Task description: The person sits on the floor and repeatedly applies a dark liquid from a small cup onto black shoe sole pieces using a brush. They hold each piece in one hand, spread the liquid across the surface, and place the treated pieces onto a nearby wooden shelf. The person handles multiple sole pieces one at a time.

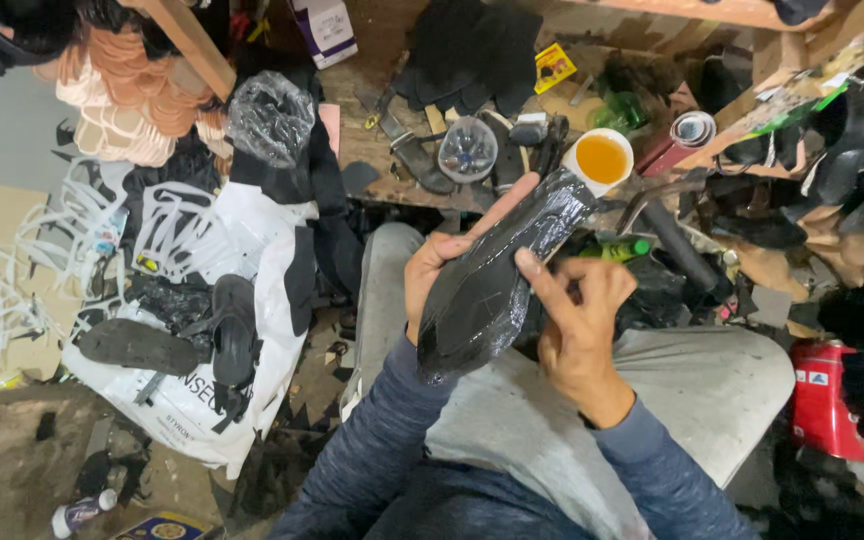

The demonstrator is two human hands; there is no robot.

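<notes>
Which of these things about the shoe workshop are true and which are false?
1. Both hands hold a shiny black shoe sole. True: the left hand grips it and the right hand fingers touch it.
2. The white cup holds blue liquid. False: it is orange-yellow.
3. A black sandal lies on the white printed sack. True.
4. The red container sits by the left hand. False: it is at the far right.

A cluttered wooden workbench (392, 160) stands over a dim, perhaps concrete, scrap-strewn floor (12, 470).
</notes>
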